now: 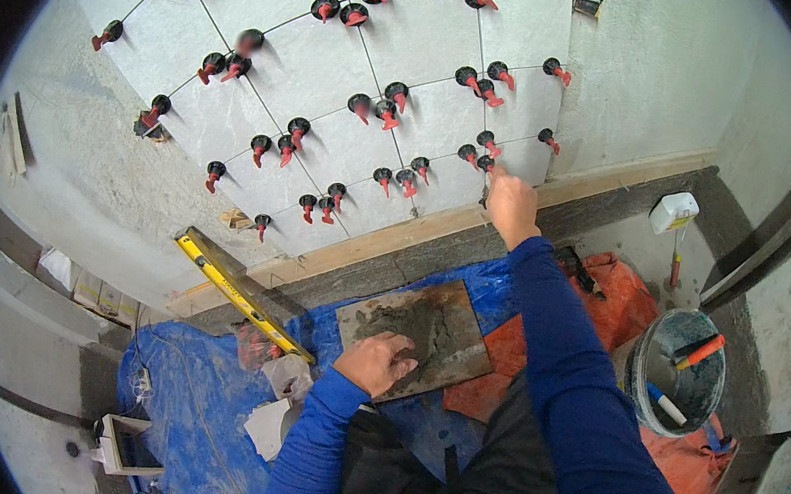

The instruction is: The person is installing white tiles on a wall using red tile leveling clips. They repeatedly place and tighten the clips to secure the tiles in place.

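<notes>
My right hand (513, 211) reaches up to the lower edge of the grey wall tiles (445, 180). Its fingers are pinched together beside a red-handled tile leveler (486, 163). A small dark piece shows at the fingertips; I cannot make out what it is. Below, my left hand (377, 364) hovers over or rests on a grey board (448, 343) smeared with mortar, its fingers loosely curled, thumb apart, nothing visible in them. Several black levelers with red handles (386, 115) sit along the tile joints. A wooden batten (455, 222) runs under the bottom tile row.
A yellow spirit level (243, 299) leans at the wall on the left. Blue sheeting (200, 400) and orange sheeting (625, 288) cover the floor. On the right stands a bucket (637, 361) with orange-handled and blue-and-white tools. A white container (674, 214) lies behind it.
</notes>
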{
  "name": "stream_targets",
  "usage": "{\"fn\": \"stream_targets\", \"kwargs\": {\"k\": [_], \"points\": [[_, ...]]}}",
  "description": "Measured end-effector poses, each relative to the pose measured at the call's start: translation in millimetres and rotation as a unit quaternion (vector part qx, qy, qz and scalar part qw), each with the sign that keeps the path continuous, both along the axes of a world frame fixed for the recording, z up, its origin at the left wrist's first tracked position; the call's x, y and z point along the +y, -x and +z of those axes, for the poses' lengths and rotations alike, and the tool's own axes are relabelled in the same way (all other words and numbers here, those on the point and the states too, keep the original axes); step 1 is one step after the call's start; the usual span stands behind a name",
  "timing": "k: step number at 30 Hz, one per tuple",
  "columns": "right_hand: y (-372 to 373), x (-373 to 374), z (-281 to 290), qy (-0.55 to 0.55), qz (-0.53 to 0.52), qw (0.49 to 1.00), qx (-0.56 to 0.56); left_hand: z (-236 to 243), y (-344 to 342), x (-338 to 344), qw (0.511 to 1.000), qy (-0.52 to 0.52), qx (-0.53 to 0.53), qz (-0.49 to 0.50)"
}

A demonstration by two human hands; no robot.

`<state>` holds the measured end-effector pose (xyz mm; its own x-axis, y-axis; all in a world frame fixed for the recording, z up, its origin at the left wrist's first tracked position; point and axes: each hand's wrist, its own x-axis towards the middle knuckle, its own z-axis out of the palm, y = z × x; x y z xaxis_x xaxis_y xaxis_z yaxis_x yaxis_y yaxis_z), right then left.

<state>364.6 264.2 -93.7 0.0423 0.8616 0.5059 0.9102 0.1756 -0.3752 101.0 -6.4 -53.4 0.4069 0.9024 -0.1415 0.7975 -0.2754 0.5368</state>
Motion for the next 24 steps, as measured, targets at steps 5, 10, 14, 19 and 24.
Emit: {"fn": "stream_targets", "kwargs": {"k": [5, 10, 14, 19, 24], "points": [[-7.2, 5.9, -3.4, 0.097, 0.057, 0.970, 0.217, -0.8, 7.0, 0.5, 1.000, -0.019, 0.018, -0.008], [-4.6, 11.6, -1.3, 0.277, 0.121, 0.623, 0.722, -6.4, 4.4, 5.6, 1.000, -0.019, 0.023, -0.005], [2.7, 22.2, -5.6, 0.276, 0.167, 0.518, 0.792, -10.7, 1.3, 6.8, 1.000, -0.006, 0.019, -0.004], [-8.3, 19.4, -8.5, 0.290, 0.287, 0.463, 0.787, -14.3, -0.8, 9.6, 0.998, 0.036, 0.040, 0.021], [-31.0, -14.8, 16.3, 0.315, 0.279, 0.646, 0.636, -16.4, -10.0, 14.1, 0.999, 0.042, 0.026, 0.004]]}}
